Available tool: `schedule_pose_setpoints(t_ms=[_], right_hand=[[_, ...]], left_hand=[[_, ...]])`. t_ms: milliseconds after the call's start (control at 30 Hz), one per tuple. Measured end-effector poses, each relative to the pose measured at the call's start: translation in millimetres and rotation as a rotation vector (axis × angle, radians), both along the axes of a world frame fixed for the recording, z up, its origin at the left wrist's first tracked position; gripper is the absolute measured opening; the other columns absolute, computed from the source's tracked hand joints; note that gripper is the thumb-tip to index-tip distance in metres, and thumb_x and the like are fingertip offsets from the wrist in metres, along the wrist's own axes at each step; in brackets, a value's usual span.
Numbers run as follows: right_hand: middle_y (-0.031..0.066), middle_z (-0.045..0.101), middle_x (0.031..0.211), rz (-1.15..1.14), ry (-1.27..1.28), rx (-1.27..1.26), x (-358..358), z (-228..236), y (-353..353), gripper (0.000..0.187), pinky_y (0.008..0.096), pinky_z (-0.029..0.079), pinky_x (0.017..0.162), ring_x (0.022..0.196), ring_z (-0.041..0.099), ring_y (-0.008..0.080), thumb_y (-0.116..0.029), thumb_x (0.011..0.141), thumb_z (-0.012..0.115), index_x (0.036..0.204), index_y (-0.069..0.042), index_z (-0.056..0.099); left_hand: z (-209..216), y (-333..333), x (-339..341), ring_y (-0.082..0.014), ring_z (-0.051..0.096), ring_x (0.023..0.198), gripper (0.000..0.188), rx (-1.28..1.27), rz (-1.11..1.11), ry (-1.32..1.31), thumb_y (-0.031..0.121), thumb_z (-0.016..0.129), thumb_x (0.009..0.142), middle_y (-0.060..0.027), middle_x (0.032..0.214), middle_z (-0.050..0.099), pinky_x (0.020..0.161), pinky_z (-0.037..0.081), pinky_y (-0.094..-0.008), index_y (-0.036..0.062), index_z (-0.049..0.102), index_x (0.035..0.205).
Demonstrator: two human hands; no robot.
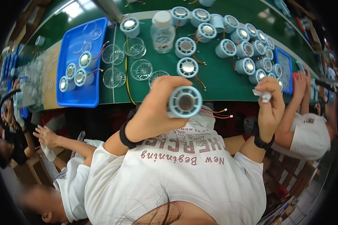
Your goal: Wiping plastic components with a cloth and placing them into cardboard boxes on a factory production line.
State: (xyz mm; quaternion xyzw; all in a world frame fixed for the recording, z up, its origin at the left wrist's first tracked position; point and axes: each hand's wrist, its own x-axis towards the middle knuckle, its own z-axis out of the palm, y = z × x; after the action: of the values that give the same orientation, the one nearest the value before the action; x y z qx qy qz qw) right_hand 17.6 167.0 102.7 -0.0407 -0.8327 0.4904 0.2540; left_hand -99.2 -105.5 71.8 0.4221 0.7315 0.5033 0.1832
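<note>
My left hand (150,107) is wrapped round a light-blue round housing (186,102) with a dull metal disc in its middle. Thin red and dark wires (218,112) with small white connectors trail from it to the right. It is lifted in front of my chest, off the green table. My right hand (273,103), apart from it at the right, pinches a crumpled white wipe (266,96). Beyond my left hand lie several clear round ribbed plastic covers (141,69). Past the held part, similar light-blue housings (187,67) stand on the table, silvery discs upward.
On the left, a blue tray (79,98) carries more housings and clear covers. A clear bottle with a white cap (163,35) stands mid-table, near a metal post (109,9). Another blue tray (290,88) lies right, beyond rows of housings (245,66). Co-workers sit on both sides.
</note>
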Motion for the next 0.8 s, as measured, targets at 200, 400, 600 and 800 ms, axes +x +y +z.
schedule_pose_setpoints(t_ms=[200, 400, 600, 800], right_hand=[[0.0082, 0.055, 0.097, 0.166, -0.089, 0.11, -45, -20, -20, 0.031, 0.0227, 0.041, 0.071, 0.082, 0.052, 0.0134, 0.017, 0.078, 0.039, 0.095, 0.001, 0.06], [0.0069, 0.058, 0.092, 0.157, -0.102, -0.002, -86, -12, -28, 0.029, 0.0212, 0.038, 0.066, 0.076, 0.051, 0.0107, 0.015, 0.081, 0.04, 0.093, 0.001, 0.062], [0.0074, 0.065, 0.096, -0.055, -0.215, 0.367, -194, 41, 38, 0.027, 0.023, 0.042, 0.065, 0.073, 0.055, 0.0093, -0.019, 0.093, 0.05, 0.109, -0.005, 0.066], [0.0193, 0.062, 0.12, -0.15, -0.681, 1.053, -338, -55, 166, 0.075, 0.0356, 0.048, 0.091, 0.106, 0.06, 0.03, -0.036, 0.078, 0.073, 0.141, -0.009, 0.042]], left_hand=[[-4, -70, 6, -0.0278, 0.05, 0.11, 0.065, 0.324, 0.783, -0.307, -0.002, 0.076, 0.06, -0.0103, 0.116, 0.054, 0.092, 0.045, -0.0374, 0.006, 0.054, 0.12], [-38, -81, 3, -0.0287, 0.052, 0.107, 0.068, -0.226, 0.692, 0.075, -0.004, 0.078, 0.06, -0.0122, 0.115, 0.049, 0.089, 0.046, -0.0376, 0.0065, 0.054, 0.123], [-79, -66, 3, -0.0301, 0.051, 0.106, 0.077, -0.226, 0.706, 0.193, -0.002, 0.08, 0.061, -0.0141, 0.118, 0.047, 0.088, 0.046, -0.0388, 0.009, 0.051, 0.132], [-74, -58, 4, -0.0289, 0.05, 0.105, 0.083, -0.197, 0.751, 0.233, 0.004, 0.082, 0.064, -0.0147, 0.123, 0.044, 0.087, 0.045, -0.038, 0.0115, 0.047, 0.138]])
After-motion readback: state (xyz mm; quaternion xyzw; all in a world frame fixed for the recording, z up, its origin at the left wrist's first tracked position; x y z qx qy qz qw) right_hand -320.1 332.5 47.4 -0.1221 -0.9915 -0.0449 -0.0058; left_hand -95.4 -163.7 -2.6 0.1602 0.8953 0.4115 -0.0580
